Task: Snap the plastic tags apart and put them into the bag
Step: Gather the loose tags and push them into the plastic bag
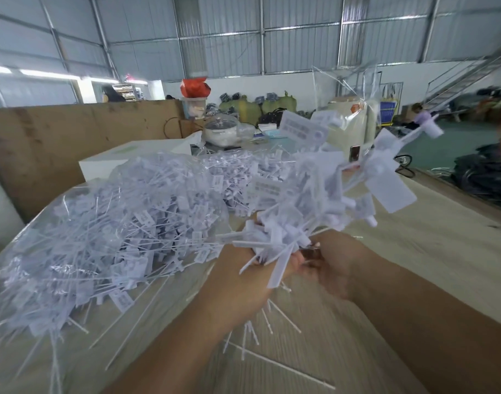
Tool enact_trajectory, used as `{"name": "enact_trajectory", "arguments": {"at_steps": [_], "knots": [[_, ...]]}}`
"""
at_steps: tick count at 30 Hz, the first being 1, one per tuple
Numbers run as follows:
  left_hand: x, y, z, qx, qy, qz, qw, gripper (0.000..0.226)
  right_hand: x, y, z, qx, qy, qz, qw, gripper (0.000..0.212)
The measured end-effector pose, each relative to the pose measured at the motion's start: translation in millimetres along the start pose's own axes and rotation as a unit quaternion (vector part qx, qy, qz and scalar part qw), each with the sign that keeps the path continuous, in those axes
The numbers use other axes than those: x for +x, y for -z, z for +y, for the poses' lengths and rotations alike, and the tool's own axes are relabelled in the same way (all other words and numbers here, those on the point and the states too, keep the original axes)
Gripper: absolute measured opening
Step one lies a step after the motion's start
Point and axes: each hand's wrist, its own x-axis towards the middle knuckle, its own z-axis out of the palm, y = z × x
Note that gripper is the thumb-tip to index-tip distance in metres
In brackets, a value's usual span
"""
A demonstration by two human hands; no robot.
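both hands gripped the tag bunch (pixel 306 200): left hand (pixel 243 274) and right hand (pixel 334 265) clenched round it. mid-snap; next, probably drop separated tags into the bag (pixel 107 223).

This is a warehouse or factory hall. Corrugated metal walls (pixel 300 32) on steel framing rise far behind, a metal staircase (pixel 468 72) climbs at far right, stuffed green sacks (pixel 252 108) sit against the far wall, and a long plywood worktable (pixel 431 237) runs near.
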Motion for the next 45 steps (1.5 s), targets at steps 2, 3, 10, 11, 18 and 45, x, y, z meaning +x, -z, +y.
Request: {"name": "enact_trajectory", "arguments": {"at_steps": [2,3,10,11,18,45], "knots": [[4.7,-2.0,0.1,-0.051,-0.026,0.000,0.998,0.023,6.0,2.1,-3.5,0.030,0.006,0.028,0.999,0.014],[6.0,-3.3,2.1,-0.065,-0.040,0.009,0.997,0.022,8.3,3.0,-4.7,0.034,-0.003,0.044,0.998,0.013],[7.4,0.7,-3.1,-0.111,0.004,0.013,0.994,0.046,17.5,14.0,-11.1,0.005,0.033,0.175,0.984,0.012],[6.1,0.3,-2.3,-0.132,0.001,0.024,0.991,0.041,18.6,15.9,-12.0,0.017,0.040,0.183,0.982,0.010],[15.1,0.4,-6.0,-0.144,0.000,0.169,0.975,0.019,25.0,31.2,-14.7,-0.024,0.071,0.230,0.970,0.024],[44.2,13.4,-22.7,-0.110,0.094,0.169,0.975,0.018,-11.9,17.1,-6.7,-0.238,0.069,-0.262,0.933,0.031]]}}
